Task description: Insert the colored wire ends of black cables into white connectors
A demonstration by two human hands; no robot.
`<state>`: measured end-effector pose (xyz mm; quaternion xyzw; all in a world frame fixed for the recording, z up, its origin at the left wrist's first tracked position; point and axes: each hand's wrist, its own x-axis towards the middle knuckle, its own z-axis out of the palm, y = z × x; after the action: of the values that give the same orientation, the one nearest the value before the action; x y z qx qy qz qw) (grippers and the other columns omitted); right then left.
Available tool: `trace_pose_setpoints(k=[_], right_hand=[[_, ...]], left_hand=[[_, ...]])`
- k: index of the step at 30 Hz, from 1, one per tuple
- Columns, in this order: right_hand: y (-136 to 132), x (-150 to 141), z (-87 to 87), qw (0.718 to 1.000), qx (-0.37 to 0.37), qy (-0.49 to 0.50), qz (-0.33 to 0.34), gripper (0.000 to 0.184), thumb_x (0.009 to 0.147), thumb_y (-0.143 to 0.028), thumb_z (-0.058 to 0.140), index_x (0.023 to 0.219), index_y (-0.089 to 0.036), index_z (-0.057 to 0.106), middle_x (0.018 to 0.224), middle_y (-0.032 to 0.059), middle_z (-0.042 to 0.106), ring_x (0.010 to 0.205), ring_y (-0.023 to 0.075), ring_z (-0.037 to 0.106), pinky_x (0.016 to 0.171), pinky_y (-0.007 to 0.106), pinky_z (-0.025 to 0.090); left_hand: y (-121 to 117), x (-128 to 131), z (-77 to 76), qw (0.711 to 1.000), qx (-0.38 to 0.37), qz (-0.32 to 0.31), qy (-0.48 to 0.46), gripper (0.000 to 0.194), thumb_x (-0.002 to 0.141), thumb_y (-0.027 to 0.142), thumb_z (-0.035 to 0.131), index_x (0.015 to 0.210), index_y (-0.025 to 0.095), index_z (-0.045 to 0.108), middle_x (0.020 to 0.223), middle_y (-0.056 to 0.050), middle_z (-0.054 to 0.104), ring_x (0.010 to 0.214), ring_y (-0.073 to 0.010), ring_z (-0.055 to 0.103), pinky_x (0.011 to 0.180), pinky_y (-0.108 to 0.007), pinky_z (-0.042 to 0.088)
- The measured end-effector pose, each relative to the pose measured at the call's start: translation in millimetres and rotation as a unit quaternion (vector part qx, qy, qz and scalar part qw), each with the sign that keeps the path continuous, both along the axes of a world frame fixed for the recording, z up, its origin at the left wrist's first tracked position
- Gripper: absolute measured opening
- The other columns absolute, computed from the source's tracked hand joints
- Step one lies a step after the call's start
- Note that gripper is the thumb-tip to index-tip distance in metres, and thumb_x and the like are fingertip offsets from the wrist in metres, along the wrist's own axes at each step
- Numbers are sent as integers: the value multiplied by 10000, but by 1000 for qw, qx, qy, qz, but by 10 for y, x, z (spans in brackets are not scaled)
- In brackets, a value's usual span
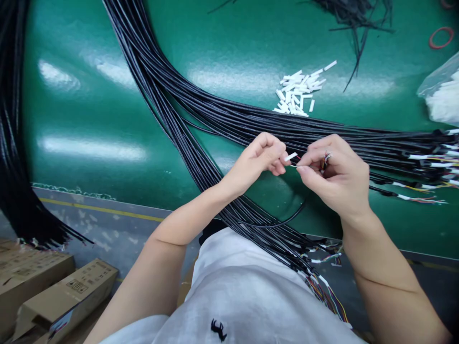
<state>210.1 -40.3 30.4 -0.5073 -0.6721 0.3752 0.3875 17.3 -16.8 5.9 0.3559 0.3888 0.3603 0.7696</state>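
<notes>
Between thumb and forefinger, my left hand [263,156] pinches a short white tube [290,156]. My right hand [332,174] is closed on the thin coloured wires [325,161] of a cable end, with a fine wire tip pointing at the tube. Whether the wire has entered the tube is too small to tell. Both hands are over bundles of black cables [215,107] on a green table [89,119]. Beyond them lies a pile of similar white tubes [299,91]. The far bundle's stripped ends [426,165], with white sleeves and coloured wires, lie to the right.
Another bundle of black cables [12,143] hangs over the table's left side. Cardboard boxes [71,296] stand on the floor at lower left. Black offcuts [347,14], a red ring [441,37] and a clear bag of white pieces [444,95] lie at the back right.
</notes>
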Motion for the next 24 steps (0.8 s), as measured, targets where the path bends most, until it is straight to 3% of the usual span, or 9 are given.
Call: trace_pose_setpoints(k=[5, 11, 24], right_hand=[[-33, -36, 8, 1000, 15, -1, -8, 209, 816, -58, 720, 806, -258, 661, 933, 10, 577, 600, 90, 435, 491, 297, 332], [-50, -76, -3, 989, 90, -91, -69, 176, 826, -113, 685, 779, -265, 609, 897, 39, 573, 585, 118, 422, 471, 321, 373], [-41, -68, -31, 985, 107, -124, -59, 161, 883, -133, 654, 798, -263, 611, 911, 42, 590, 559, 105, 433, 493, 336, 390]], left_hand=[[32, -15, -75, 995, -15, -79, -56, 414, 828, 492, 860, 1060, 186, 706, 858, 13, 737, 677, -39, 646, 666, -185, 535], [10, -2, -93, 995, -26, -70, -65, 363, 829, 447, 868, 1034, 178, 736, 882, -2, 751, 686, -40, 645, 682, -189, 550], [-18, -10, -31, 998, 31, -56, -7, 337, 835, 427, 861, 1019, 172, 738, 918, -8, 760, 749, -64, 671, 719, -215, 558]])
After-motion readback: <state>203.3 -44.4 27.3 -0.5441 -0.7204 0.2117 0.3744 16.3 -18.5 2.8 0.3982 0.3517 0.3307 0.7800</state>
